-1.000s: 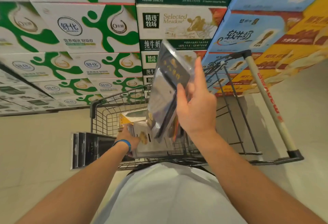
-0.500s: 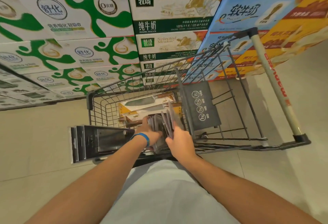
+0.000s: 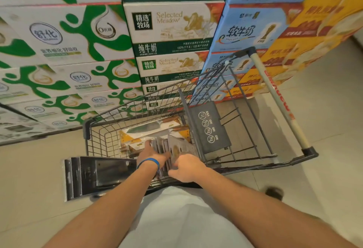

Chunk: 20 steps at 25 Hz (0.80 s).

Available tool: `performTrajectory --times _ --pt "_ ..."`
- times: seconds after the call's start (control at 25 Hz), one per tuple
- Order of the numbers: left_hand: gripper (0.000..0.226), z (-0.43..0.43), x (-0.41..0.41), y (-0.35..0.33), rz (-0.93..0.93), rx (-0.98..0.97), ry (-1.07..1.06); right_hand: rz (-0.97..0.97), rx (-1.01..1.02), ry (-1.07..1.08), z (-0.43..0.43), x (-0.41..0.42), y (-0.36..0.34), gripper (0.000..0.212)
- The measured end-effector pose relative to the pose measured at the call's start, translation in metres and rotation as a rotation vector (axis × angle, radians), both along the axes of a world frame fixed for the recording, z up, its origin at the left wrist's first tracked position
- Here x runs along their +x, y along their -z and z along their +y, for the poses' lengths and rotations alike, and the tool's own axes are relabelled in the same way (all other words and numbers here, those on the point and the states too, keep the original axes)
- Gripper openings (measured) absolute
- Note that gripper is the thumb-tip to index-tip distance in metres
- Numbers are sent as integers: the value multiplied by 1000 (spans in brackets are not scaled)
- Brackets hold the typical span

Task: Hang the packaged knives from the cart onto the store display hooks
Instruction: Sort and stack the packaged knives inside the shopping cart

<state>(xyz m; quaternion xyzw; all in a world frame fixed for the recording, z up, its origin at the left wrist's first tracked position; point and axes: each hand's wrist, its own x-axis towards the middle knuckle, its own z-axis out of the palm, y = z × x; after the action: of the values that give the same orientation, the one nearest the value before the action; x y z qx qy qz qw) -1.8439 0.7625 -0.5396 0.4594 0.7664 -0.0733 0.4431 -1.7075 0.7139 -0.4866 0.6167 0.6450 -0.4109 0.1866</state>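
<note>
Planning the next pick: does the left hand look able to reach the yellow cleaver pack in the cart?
Probably yes. The left hand is inside the cart, on the grey packs, and the yellow cleaver pack lies exposed just beyond its fingers.

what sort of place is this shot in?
Most likely a supermarket aisle: a wire shopping cart holding packaged knives, with branded milk cases stacked high as a floor display right behind it.

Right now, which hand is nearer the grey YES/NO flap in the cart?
Right. The right hand holds the knife packs just below and left of the grey flap; the left hand touches those packs further left, farther from it.
</note>
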Motion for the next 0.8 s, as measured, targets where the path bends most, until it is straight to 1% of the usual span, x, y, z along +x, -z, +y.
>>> performTrajectory --times 0.08,0.12,0.16,0.24,0.32,0.36,0.44,0.48,0.56,0.64,0.72,0.76,0.8 --pt "100 -6 2 1 -1 10 0 75 -23 117 3 3 0 42" --pt "97 -9 3 2 -5 19 -6 102 -46 116 4 6 -1 39" --pt "98 -10 3 2 -11 20 -11 125 -74 90 5 9 0 35" --pt "111 -12 4 1 -8 -4 -21 144 -120 36 3 18 3 31" --pt "121 -13 10 0 30 -24 -22 144 -137 29 0 27 5 42" --pt "121 -13 13 0 50 -29 -24 148 -139 38 -1 29 7 46" --pt "118 -11 18 0 68 -32 -33 179 -105 61 -1 30 11 47" --pt "118 -11 20 2 72 -29 -34 210 -66 126 0 32 13 46" --pt "112 -10 23 3 73 -16 -36 287 22 400 6 51 12 46" --pt "107 -11 23 4 70 -11 -48 320 105 674 16 94 11 48" --pt "106 -11 24 5 56 -10 -60 297 123 887 23 149 16 45" --pt "103 -11 25 5 40 -5 -72 286 104 935 25 171 19 45" --pt "99 -12 27 5 21 0 -85 262 78 926 28 185 24 46"
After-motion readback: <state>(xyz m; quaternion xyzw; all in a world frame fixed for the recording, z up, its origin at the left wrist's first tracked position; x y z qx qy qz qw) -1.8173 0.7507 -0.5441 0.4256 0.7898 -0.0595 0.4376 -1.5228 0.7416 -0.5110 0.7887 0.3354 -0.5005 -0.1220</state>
